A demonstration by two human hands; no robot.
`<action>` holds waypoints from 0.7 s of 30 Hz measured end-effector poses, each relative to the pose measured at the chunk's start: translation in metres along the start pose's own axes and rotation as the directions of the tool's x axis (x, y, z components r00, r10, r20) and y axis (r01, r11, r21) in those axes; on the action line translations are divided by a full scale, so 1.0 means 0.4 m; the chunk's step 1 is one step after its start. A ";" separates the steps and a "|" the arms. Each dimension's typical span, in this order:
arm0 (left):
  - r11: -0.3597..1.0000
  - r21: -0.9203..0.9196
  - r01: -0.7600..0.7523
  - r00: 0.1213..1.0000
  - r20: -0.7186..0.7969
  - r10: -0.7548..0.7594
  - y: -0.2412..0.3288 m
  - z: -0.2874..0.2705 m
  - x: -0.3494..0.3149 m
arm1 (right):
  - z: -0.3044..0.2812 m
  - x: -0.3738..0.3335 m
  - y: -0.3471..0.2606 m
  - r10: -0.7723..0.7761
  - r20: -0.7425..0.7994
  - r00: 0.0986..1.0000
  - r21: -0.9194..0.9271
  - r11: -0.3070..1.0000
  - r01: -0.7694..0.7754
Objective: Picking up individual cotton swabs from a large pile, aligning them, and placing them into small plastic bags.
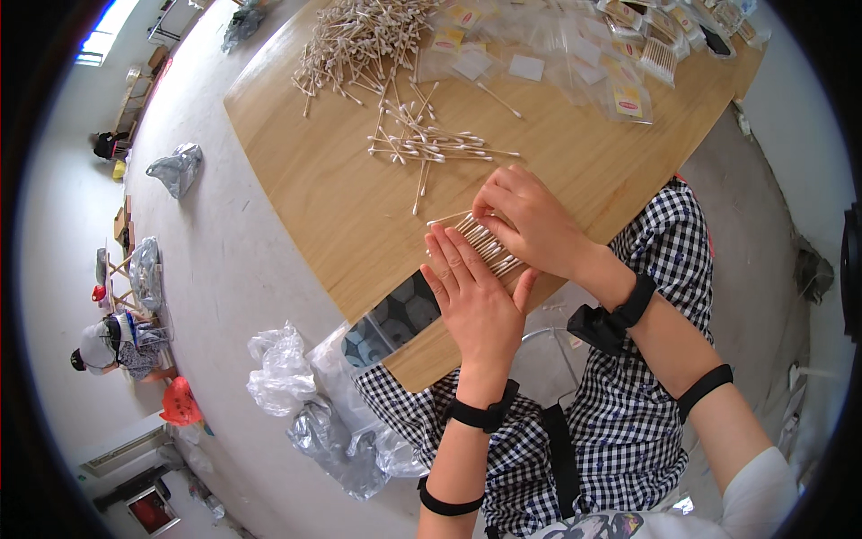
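Observation:
A row of cotton swabs (485,244) lies side by side near the table's front edge. My left hand (479,301) rests flat along the near left side of this row, fingers stretched out, covering part of it. At the row's far side, my right hand (525,216) is closed in a pinch on a cotton swab (449,218), whose one tip points left. Just beyond my hands is a small loose group of cotton swabs (422,139). Farther back, a large heap of cotton swabs (364,40) covers the table's far left.
Clear plastic bags (561,40) with printed cards and packed swabs (660,58) lie at the back right of the wooden table (305,198). A dark patterned sheet (395,316) sits by the front left edge. Crumpled plastic (337,431) lies on the floor; a person (117,346) is far left.

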State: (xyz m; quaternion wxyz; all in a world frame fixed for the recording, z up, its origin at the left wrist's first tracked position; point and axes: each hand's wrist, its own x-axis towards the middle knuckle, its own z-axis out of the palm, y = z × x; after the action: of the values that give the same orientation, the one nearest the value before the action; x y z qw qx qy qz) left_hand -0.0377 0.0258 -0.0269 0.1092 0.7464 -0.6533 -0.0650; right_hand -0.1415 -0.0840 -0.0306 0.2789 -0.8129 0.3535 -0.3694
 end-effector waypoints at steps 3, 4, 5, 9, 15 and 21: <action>0.999 -0.040 -0.001 1.000 -0.004 0.001 -0.007 0.006 -0.002 | 0.000 0.006 0.005 -0.008 0.042 0.999 -0.041 0.999 0.010; 0.999 -0.044 -0.003 1.000 -0.007 0.003 -0.008 0.007 -0.001 | 0.001 0.014 0.012 -0.023 0.091 0.996 -0.091 0.995 0.031; 0.999 -0.046 -0.006 1.000 -0.012 0.005 -0.009 0.007 -0.002 | -0.001 0.025 0.014 -0.035 0.142 0.989 -0.137 0.989 0.055; 0.998 -0.052 -0.019 0.998 -0.053 0.016 -0.012 0.014 -0.002 | -0.016 0.084 0.016 -0.088 0.290 0.953 -0.251 0.954 0.164; 0.995 -0.102 -0.012 0.998 -0.068 0.005 -0.009 0.016 -0.002 | -0.036 0.134 -0.015 -0.073 0.590 0.804 -0.413 0.828 0.379; 0.956 -0.293 0.003 0.994 -0.100 -0.034 -0.016 0.006 -0.003 | -0.133 0.100 -0.028 -0.141 0.462 0.876 -0.492 0.781 0.385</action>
State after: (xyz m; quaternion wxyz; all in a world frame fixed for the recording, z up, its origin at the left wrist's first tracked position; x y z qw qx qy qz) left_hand -0.0323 0.0276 -0.0308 0.2517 0.7304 -0.6229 -0.1231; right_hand -0.1609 -0.1189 0.0240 0.0337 -0.9581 0.2628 -0.1086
